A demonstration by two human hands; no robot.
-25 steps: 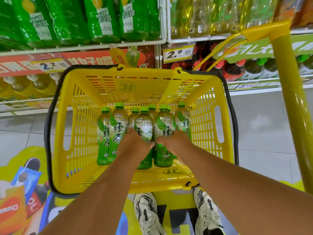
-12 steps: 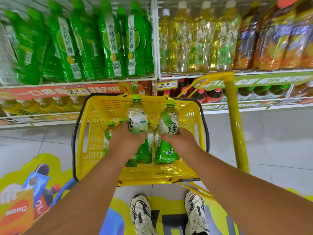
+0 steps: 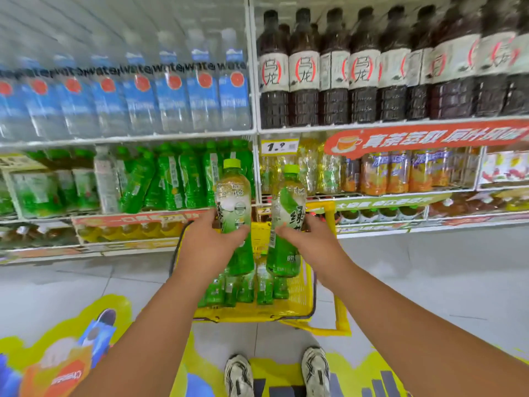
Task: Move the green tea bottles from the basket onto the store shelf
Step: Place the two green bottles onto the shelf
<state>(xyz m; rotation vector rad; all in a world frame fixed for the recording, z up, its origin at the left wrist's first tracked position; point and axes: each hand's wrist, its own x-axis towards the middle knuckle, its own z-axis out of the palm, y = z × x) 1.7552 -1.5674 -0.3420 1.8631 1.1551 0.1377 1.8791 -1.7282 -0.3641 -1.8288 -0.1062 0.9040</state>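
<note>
Head view puts the left hand [image 3: 207, 242] just left of centre, its fingers and thumb curled round the middle of one green tea bottle [image 3: 233, 216]; the hand covers part of the label's lower half. At three o'clock from it, the right hand [image 3: 307, 242] grips a second green tea bottle [image 3: 286, 222] the same way, and its fingers are mostly hidden behind the bottle. Both bottles are held up in the air, roughly upright and tilted slightly towards each other at the base, near but apart, caps at twelve o'clock.

Below them, at six o'clock, sits the yellow basket [image 3: 297, 299]. The bottles left in the basket [image 3: 243, 290] stand in a blurred cluster, partly screened by the left forearm and the held bottles, so their number cannot be told. A yellow frame [image 3: 339, 296] runs along the basket's right side.

Behind the caps, at twelve o'clock, the store shelf [image 3: 128, 138] carries green drinks and yellowish ones, smeared by motion blur. A price tag [image 3: 279, 146] reads 1.9. At eleven o'clock stand water bottles [image 3: 171, 96], blurred; at one o'clock stand dark tea bottles [image 3: 363, 70], their tops cut off towards the right edge.

At six o'clock two white shoes [image 3: 239, 375] rest on a floor sticker [image 3: 57, 353], both cut by the frame's bottom edge
</note>
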